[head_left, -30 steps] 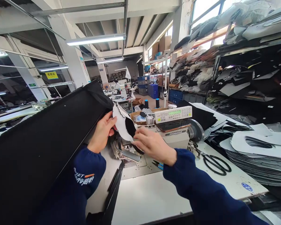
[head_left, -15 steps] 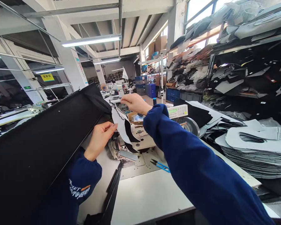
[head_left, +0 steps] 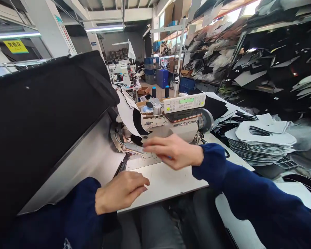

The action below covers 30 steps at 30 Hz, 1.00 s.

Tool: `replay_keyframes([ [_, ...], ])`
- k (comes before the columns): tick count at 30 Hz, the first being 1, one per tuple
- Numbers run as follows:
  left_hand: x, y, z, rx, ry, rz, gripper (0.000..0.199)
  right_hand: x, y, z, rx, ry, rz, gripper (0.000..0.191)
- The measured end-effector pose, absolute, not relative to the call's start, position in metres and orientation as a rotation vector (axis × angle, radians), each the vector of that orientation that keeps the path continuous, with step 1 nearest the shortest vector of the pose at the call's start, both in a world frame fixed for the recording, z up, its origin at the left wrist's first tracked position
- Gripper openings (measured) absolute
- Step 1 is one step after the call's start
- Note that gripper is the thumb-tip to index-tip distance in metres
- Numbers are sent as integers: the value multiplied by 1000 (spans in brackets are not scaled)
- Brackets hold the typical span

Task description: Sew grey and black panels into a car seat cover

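Observation:
My left hand (head_left: 123, 191) lies over the front left of the white table, fingers loosely bent, thumb slightly apart, nothing visible between them. Black strips (head_left: 121, 166) emerge just behind it; whether it touches them is hidden. In front of the sewing machine (head_left: 176, 126), my right hand (head_left: 174, 150) points left with fingers stretched, slightly blurred. A bit of blue, probably the thread snips (head_left: 169, 157), shows beneath its palm. Its fingertips are nearest the grey metal plate (head_left: 134, 148) by the sewing area. A white-and-black cut piece (head_left: 128, 112) drapes over the machine head, joined to black fabric (head_left: 49, 114).
The large black fabric fills the left side. A phone (head_left: 182, 116) lies on the machine under the control panel (head_left: 185, 102). To the right stand stacked grey-white cut pieces (head_left: 261, 143), with crammed shelves behind. The table's front edge (head_left: 166, 196) is near my lap.
My left hand has let go of the white-and-black piece and dropped toward the table front. My right hand has come down from above the machine to before it. The view has tilted downward.

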<state>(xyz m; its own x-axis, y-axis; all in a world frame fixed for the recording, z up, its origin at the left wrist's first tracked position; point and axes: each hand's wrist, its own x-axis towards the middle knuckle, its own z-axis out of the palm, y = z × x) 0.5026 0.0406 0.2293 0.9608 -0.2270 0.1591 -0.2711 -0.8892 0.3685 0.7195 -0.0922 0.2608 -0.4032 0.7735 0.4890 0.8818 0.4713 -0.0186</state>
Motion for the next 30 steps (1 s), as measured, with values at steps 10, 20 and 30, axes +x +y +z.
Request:
replay_keyframes([
  [10, 538, 63, 283, 3158, -466, 844, 46, 715, -99, 235, -1578, -2407, -166, 28],
  [20, 589, 113, 325, 3324, 290, 1199, 31, 721, -104, 228, -1668, -2379, -104, 27],
  [30, 587, 106, 326, 3585, 22, 488, 57, 741, -126, 254, -2007, -2230, -92, 27],
])
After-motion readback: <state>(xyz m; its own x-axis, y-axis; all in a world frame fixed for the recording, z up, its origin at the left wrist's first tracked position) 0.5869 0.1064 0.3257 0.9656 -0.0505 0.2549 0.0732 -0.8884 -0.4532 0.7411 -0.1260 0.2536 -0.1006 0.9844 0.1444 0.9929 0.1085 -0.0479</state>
